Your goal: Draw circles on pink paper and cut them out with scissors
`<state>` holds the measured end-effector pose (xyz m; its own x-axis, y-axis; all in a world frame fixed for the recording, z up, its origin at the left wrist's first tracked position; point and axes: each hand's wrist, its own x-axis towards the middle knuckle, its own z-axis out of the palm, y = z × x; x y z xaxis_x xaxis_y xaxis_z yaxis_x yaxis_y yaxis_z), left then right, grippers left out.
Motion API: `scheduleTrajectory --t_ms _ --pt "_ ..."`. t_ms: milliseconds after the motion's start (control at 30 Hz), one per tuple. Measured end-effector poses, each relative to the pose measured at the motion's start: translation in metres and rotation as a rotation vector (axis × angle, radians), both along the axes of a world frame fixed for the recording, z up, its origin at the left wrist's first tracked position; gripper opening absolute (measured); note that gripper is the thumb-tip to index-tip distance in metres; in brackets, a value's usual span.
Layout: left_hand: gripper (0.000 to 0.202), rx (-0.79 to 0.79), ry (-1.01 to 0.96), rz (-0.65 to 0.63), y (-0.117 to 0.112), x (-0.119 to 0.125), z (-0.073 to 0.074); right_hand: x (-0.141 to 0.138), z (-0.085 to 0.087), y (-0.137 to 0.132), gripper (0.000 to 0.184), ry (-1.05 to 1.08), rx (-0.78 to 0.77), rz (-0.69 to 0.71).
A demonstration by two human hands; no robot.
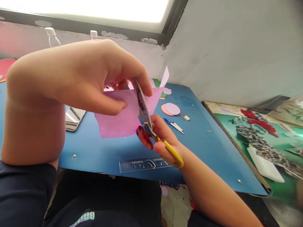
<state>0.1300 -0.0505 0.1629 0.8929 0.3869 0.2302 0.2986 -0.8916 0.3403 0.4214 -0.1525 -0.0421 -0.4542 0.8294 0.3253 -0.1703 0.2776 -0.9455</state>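
I'm partway through a cut in the pink paper (118,121), by my reading: the scissors (143,108) have their blades run up into the sheet from its near right edge, pointing away from me, and they look close to shut, though I can't see the tips past my fingers. My right hand (163,138) is closed through the handles, one loop yellow and a red part by the pivot, fingers curled tight around them. My left hand (90,78) is clamped on the sheet from above, thumb pressed on the near face and fingers folded over the far edge, holding it off the blue table (203,148), just in front of me and left of the scissors. I judge that the next bite calls for opening the blades a little and turning the paper with my left hand, so the cut keeps to the faint curved line I can make out on it. The sheet is thin and slightly see-through, bowed where I grip it, with a loose corner standing up at the far right. A clear ruler (142,164) lies at the near table edge, pens (174,125) to the right, and a stack of cut discs (170,109) just beyond them.
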Motion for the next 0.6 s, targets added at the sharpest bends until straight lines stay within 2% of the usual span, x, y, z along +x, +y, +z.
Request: scheduleTrajectory --t_ms 133,333,467,600 --pt "0.048 0.092 0.000 -0.083 0.007 -0.004 -0.004 0.000 0.001 -0.002 0.073 -0.036 0.005 -0.026" --pt "0.057 0.276 0.040 -0.049 0.011 -0.011 -0.004 -0.002 -0.006 -0.002 0.068 -0.004 0.051 -0.052" --pt "0.054 0.282 0.032 -0.017 0.011 -0.009 -0.004 -0.003 -0.011 -0.002 0.064 0.024 0.078 -0.074" --pt "0.054 0.206 0.028 -0.015 0.006 -0.004 -0.004 -0.005 -0.008 -0.007 0.066 0.038 0.065 -0.070"
